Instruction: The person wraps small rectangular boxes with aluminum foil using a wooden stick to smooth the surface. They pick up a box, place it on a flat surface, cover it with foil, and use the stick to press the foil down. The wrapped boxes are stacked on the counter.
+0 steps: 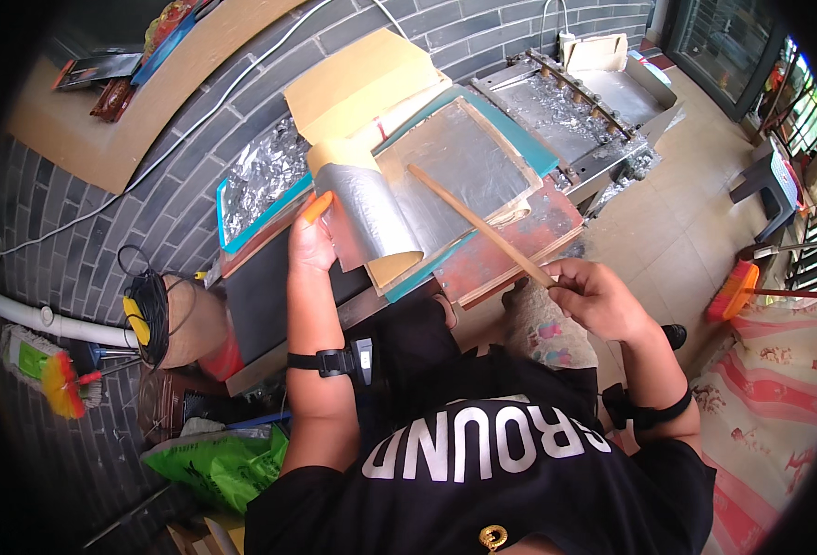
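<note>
My left hand (313, 236), with an orange finger cot on one digit, grips the edge of a curled sheet (363, 198). The sheet is silver on the outside, and its folded-over ends show tan paper. In my right hand (592, 298) is a long, thin wooden stick (484, 229), held by its near end. The stick's far tip reaches over a flat stack of silver foil sheets (474, 163) with pale edges. Beneath that stack lies a teal board (543, 156). Beyond the curled sheet, a piece of tan cardboard (367, 80) stands tilted up.
A blue tray (226, 236) of crumpled foil scraps sits left of the work. A reddish worn board (481, 267) juts out at the front. On the right is a metal frame (575, 104) littered with foil bits. A grey stool (769, 187) and an orange broom (734, 288) stand farther right.
</note>
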{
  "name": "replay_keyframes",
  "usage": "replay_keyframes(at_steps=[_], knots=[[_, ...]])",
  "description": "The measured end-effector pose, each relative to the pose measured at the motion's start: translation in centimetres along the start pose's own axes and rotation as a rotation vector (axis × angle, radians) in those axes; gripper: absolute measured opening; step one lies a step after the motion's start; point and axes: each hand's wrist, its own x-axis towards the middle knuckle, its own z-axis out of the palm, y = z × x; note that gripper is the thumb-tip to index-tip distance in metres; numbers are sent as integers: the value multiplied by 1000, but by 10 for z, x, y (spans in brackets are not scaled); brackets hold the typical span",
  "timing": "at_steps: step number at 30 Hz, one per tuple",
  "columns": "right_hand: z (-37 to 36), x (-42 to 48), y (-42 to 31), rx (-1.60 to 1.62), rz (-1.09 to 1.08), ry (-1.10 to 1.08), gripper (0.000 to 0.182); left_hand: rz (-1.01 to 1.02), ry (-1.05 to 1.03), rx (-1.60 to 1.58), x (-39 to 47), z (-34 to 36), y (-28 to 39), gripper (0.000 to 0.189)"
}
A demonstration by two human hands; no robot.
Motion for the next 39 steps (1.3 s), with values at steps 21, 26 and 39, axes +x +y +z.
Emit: replay_keyframes(at_steps=[21, 26, 39], knots=[[-4, 4, 1, -55, 24, 33, 22, 200, 326, 35, -108, -190, 59, 23], [1, 7, -11, -77, 43, 32, 25, 28, 442, 230, -124, -214, 71, 22], [29, 39, -47, -319, -43, -105, 23, -67, 638, 701, -124, -184, 81, 23]])
